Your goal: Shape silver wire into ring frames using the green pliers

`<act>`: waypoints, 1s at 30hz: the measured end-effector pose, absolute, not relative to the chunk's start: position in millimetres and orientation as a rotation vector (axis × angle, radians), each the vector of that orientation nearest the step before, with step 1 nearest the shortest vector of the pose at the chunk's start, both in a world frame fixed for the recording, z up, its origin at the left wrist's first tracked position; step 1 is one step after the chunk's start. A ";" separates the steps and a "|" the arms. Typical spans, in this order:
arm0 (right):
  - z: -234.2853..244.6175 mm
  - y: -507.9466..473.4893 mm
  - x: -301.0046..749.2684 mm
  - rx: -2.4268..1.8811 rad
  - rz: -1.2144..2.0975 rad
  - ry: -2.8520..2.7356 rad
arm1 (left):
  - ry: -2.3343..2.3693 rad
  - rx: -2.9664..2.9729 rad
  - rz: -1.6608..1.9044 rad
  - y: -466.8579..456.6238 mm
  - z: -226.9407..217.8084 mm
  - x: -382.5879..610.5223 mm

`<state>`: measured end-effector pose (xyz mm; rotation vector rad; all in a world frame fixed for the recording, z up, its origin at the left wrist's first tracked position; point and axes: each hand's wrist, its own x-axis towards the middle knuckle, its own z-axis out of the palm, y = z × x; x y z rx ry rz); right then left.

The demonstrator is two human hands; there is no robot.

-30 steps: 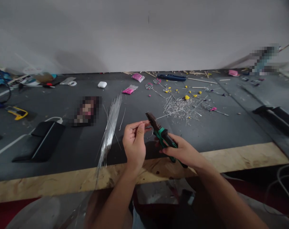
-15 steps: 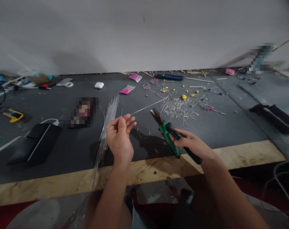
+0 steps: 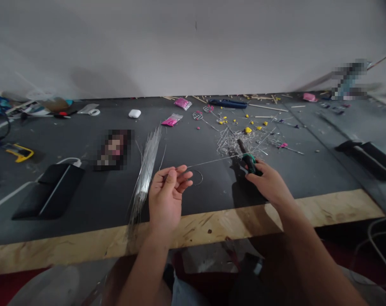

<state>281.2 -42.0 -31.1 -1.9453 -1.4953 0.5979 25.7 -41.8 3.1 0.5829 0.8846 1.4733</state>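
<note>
My left hand [image 3: 169, 191] pinches a thin metal wire [image 3: 212, 161] between thumb and forefinger, its other fingers loosely curled. From there the wire runs right, rising slightly, to the green-and-black pliers [image 3: 248, 159]. Wrapped round the pliers' handles is my right hand [image 3: 269, 180]. The dark jaws point away, over a heap of short wire pieces [image 3: 227, 142]; whether they touch the wire cannot be made out. A wire ring [image 3: 198, 182] lies on the dark tabletop just right of my left fingers. Left of that hand lies a bundle of long straight wires [image 3: 148, 159].
Pink packets [image 3: 172, 120], yellow lumps [image 3: 248, 130] and a dark blue cutter-like tool [image 3: 227, 103] lie farther back. At left are a black case [image 3: 52, 191], a white earbud case [image 3: 134, 113] and a yellow-handled tool [image 3: 22, 153]. A wooden strip [image 3: 208, 229] forms the front edge.
The pliers have swung right and forward, from beside the wire to its far end over the heap. My left hand has shifted slightly right and down with the wire.
</note>
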 end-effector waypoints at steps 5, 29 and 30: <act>-29.2 -47.6 269.3 -1.851 0.534 -1.395 | 0.854 0.571 1.410 -49.7 1.7 28.3; 0.1 -45.3 197.1 -0.856 1.726 -0.641 | 0.766 0.781 1.264 -55.6 3.3 44.8; -0.8 -43.5 195.7 -0.874 1.662 -0.618 | 0.821 0.835 1.338 -56.2 2.5 45.5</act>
